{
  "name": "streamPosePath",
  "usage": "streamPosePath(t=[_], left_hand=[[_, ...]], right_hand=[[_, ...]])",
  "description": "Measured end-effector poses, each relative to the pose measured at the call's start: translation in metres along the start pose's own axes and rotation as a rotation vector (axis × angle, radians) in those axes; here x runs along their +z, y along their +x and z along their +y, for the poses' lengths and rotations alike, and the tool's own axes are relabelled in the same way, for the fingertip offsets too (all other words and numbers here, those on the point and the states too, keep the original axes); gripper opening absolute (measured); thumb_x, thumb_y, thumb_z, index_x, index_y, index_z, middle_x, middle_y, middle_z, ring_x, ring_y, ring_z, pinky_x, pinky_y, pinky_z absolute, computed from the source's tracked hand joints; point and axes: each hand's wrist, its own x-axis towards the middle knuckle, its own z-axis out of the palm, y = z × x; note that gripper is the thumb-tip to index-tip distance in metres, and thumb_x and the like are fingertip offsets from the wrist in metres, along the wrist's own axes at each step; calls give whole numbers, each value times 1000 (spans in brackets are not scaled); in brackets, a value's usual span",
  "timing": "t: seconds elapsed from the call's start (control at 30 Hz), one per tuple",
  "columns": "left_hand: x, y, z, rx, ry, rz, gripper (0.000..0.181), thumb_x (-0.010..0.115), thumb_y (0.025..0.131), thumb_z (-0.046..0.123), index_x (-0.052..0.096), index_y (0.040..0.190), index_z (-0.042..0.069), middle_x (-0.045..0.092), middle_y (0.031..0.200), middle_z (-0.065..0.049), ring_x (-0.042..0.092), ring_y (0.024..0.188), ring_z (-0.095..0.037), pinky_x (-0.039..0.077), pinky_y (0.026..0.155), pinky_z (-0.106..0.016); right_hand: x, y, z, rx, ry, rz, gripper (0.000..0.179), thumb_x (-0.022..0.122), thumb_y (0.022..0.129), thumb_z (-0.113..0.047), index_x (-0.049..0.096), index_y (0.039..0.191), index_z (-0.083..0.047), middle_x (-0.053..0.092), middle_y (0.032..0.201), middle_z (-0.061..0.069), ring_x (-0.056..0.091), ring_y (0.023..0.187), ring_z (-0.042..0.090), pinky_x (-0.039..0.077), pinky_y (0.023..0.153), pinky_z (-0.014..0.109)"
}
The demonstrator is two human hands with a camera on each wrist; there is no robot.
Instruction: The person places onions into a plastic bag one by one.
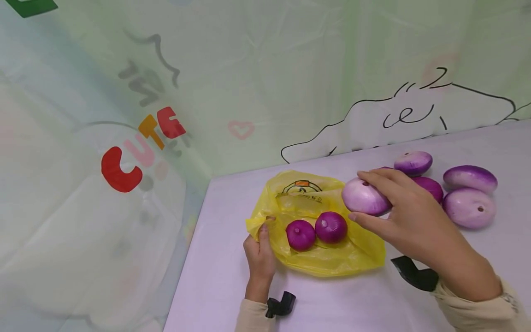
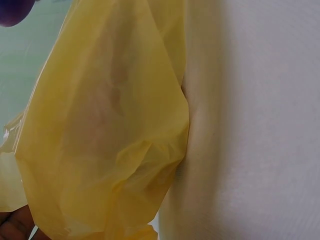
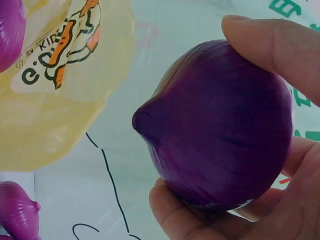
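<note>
A yellow plastic bag (image 1: 286,263) lies spread on the table, its printed side at the back. My left hand (image 1: 260,253) pinches the bag's left edge between thumb and fingers; in the left wrist view the yellow plastic (image 2: 105,125) hides most of that hand. Two round purple onions, one on the left (image 1: 300,235) and one on the right (image 1: 331,227), rest against the bag's yellow plastic. Above the bag's right side, my right hand (image 1: 419,221) grips a larger purple-and-white onion (image 1: 362,197), whose pointed tip (image 3: 143,120) shows in the right wrist view.
To the right sits a group of several more purple onions, among them a pale one (image 1: 469,208), an elongated one (image 1: 470,178) and one at the back (image 1: 413,163). The right forearm passes in front of them. A printed curtain (image 1: 249,83) stands behind the white table (image 1: 207,276).
</note>
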Motion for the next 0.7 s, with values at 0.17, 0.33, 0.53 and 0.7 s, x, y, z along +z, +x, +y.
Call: streamPosePath(t=[0.17,0.33,0.53,0.7], left_hand=[[-1,-1,0,-31,-7,-12,31,42,112,9,68,122,-3,72,121,-12,65,116,-25,51,104,-23],[-1,-1,0,-36,-11,-16,31,42,112,9,68,122,-3,73,122,-12,65,118,-24,50,106,-23],[-1,1,-1,2,-8,-9,31,43,110,4,70,119,-5,74,119,-13,66,118,-24,51,105,-24],[-1,2,-2,19,-7,-13,31,42,109,3,72,116,-4,74,118,-13,66,118,-24,51,105,-24]], right_hand=[[4,3,-4,-21,21,-7,77,92,78,-31,60,144,-7,59,138,18,58,122,42,52,91,70],[8,7,-5,-39,49,-14,75,92,79,-28,60,143,-5,58,138,20,57,122,44,51,92,70],[12,9,-7,-58,56,-8,74,92,78,-26,61,142,-5,59,136,20,58,120,44,51,91,69],[17,12,-6,-55,43,-12,77,94,77,-26,60,143,-5,59,136,21,56,122,45,51,92,70]])
